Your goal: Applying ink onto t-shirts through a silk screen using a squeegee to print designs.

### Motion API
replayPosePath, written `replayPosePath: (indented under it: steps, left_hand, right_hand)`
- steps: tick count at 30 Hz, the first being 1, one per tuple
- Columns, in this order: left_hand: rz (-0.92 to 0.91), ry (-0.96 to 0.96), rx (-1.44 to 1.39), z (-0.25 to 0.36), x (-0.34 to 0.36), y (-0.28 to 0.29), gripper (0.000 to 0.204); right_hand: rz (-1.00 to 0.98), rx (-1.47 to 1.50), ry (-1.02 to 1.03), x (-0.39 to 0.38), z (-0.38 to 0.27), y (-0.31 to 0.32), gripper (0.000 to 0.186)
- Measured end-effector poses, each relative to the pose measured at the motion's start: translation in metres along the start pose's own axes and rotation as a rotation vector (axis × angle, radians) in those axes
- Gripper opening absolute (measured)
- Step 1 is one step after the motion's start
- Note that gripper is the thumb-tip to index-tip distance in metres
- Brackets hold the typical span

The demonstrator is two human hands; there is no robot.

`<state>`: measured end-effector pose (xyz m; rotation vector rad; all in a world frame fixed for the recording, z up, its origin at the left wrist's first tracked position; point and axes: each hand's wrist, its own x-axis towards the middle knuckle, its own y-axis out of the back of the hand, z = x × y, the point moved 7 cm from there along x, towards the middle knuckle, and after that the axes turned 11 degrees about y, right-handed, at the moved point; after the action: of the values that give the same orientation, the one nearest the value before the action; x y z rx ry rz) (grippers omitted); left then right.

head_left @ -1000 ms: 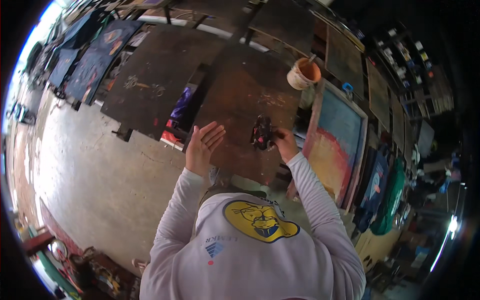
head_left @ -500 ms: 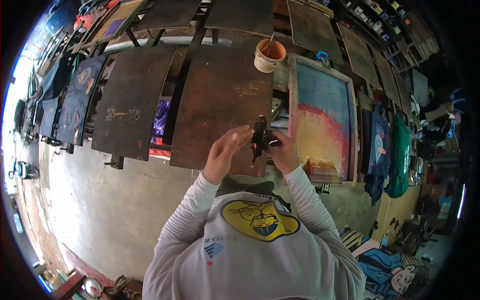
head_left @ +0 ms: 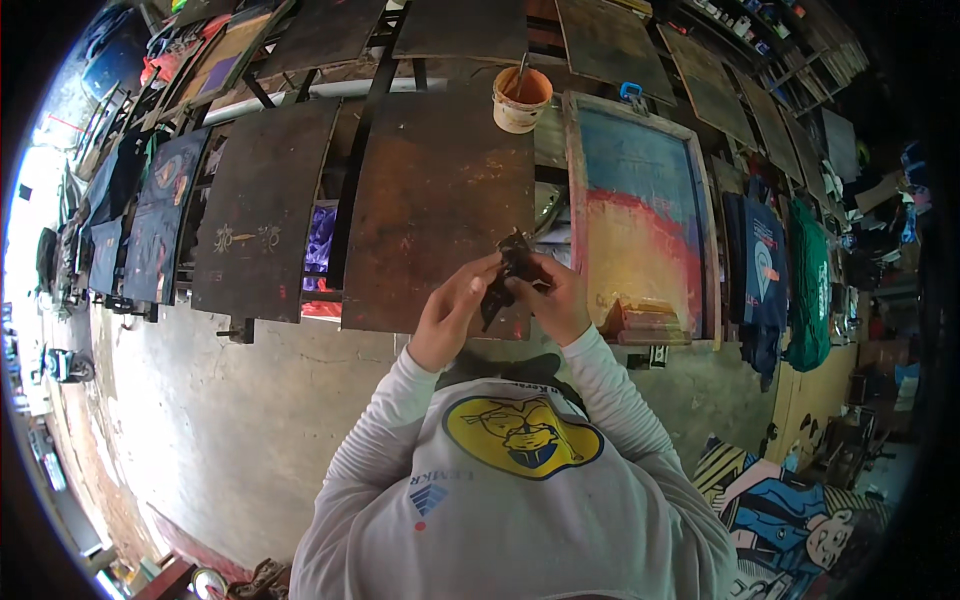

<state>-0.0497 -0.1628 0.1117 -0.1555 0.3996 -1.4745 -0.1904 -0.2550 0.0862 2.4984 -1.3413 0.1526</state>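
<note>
Object (head_left: 514,260), near-black, elongated, irregular, slanted, fine detail blurred, held above near right corner of brown board (head_left: 430,200); clamped by right hand (head_left: 560,302); left hand (head_left: 449,316) set against it, grip cannot be told.

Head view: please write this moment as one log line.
left hand: touching dark object; right hand: holding dark object; bucket: upright, left of framed screen

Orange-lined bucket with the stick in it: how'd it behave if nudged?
The bucket might tip if pushed near its rim, since it looks narrower below. On its side, its round shape would likely roll. The stick, jutting above the rim, may shift.
</note>
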Motion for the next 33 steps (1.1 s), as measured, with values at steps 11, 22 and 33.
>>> replayPosePath:
  steps: [11, 22, 33]
  left_hand:
    - [0.027, 0.119, 0.147, -0.016, -0.002, -0.008, 0.043]
    - [0.197, 0.135, 0.135, -0.052, -0.011, -0.041, 0.031]
    - [-0.021, 0.033, -0.661, -0.036, -0.011, -0.087, 0.057]
  right_hand:
    - [0.085, -0.541, 0.369, -0.021, -0.014, -0.008, 0.016]
    - [0.162, -0.114, -0.044, -0.04, 0.04, 0.025, 0.012]
    - [0.221, 0.377, -0.062, -0.059, 0.025, 0.117, 0.015]
